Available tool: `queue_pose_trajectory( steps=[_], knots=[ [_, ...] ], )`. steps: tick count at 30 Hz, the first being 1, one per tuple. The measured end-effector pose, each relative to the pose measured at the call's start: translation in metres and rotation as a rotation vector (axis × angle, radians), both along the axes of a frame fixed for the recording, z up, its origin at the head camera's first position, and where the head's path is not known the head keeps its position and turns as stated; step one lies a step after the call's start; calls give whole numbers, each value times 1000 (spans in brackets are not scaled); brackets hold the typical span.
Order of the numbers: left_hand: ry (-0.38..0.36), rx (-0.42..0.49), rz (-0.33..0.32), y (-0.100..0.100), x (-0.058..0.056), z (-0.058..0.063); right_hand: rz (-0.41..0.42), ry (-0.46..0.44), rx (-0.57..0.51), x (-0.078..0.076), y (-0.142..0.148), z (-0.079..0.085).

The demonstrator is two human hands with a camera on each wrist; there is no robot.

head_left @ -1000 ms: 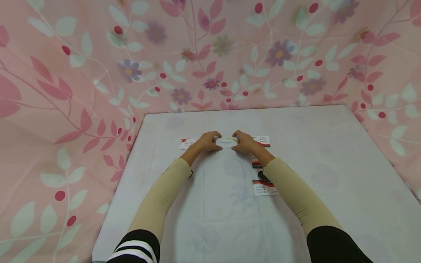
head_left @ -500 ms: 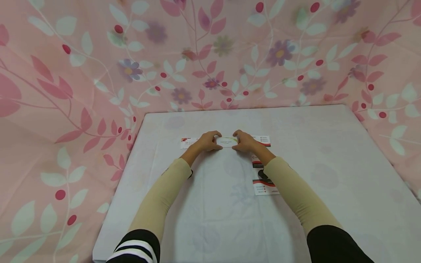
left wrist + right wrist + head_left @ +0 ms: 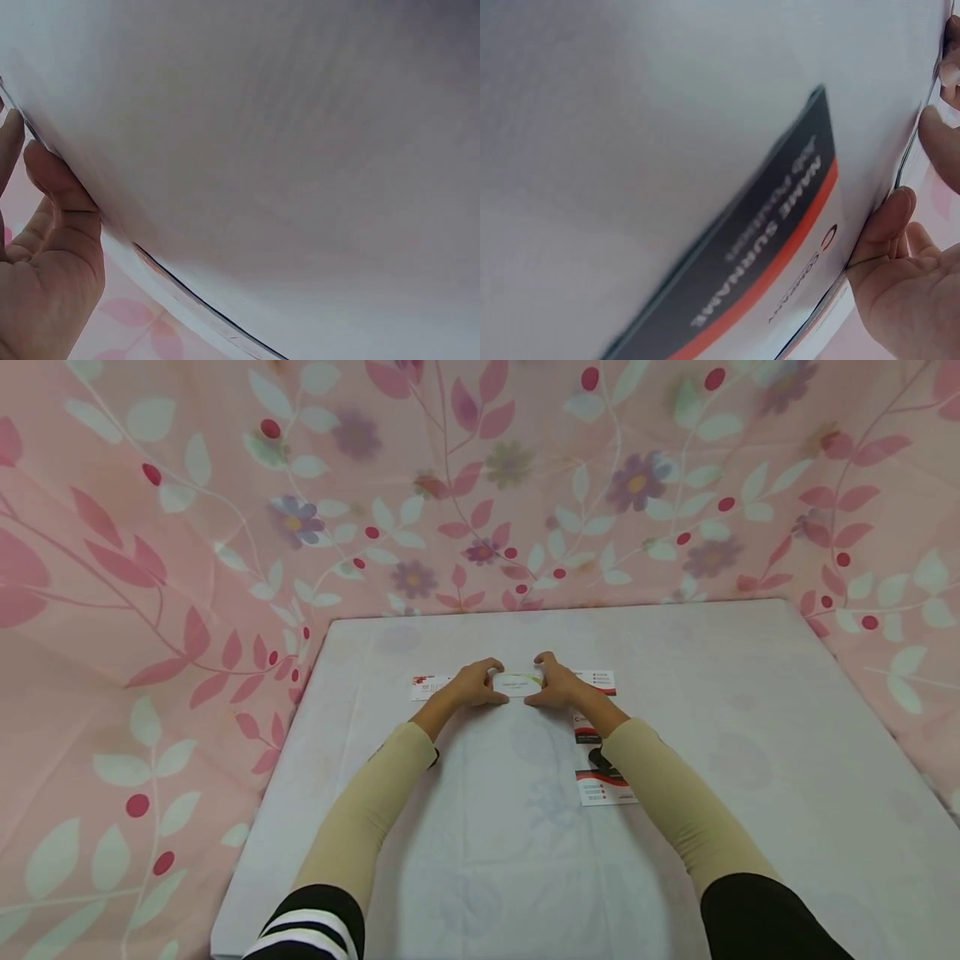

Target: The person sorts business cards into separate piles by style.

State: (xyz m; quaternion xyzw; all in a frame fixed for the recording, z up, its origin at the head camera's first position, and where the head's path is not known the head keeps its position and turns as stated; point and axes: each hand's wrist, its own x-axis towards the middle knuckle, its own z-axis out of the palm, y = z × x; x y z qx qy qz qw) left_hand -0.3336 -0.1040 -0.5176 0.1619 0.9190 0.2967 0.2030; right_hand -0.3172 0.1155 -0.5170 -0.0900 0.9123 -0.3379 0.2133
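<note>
A white business card point(image 3: 517, 685) with a green corner lies flat on the white-covered table in the head view, between my two hands. My left hand point(image 3: 474, 683) holds its left end, thumb at the near edge and a curled finger at the far edge. At its right end, my right hand point(image 3: 558, 685) has thumb and forefinger spread wider than the card, the forefinger beyond the far edge. In the left wrist view the left thumb point(image 3: 56, 176) lies along the table surface. The right thumb point(image 3: 889, 217) is close to a card edge in the right wrist view.
In the same row lie a card with a red floral corner point(image 3: 427, 685) and a red-and-black card point(image 3: 598, 681), both partly behind the hands. Nearer are two more red-and-black cards, one point(image 3: 587, 731) under the right forearm and one point(image 3: 603, 789) beside the sleeve. A floral curtain point(image 3: 480, 485) hangs behind.
My right hand's forefinger has lifted away from the card's far edge, and its thumb has shifted slightly toward me. The left hand and the cards stay in place.
</note>
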Motion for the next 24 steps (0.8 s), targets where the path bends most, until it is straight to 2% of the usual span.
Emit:
queue_pose_trajectory(
  steps=[5,9,14,18,20,24],
  knots=[
    [4,22,13,1,4,1,7,6,-8,0,1,-3],
    [40,29,8,2,8,2,13,26,-20,4,2,-1],
    [167,50,-36,4,15,5,75,93,-75,14,9,7],
    [251,109,-80,13,18,12,117,146,-125,22,21,20],
    [230,158,-92,20,20,15,106,155,-140,25,29,25],
    [130,231,-110,36,24,20,59,149,-129,29,49,29]
  ],
)
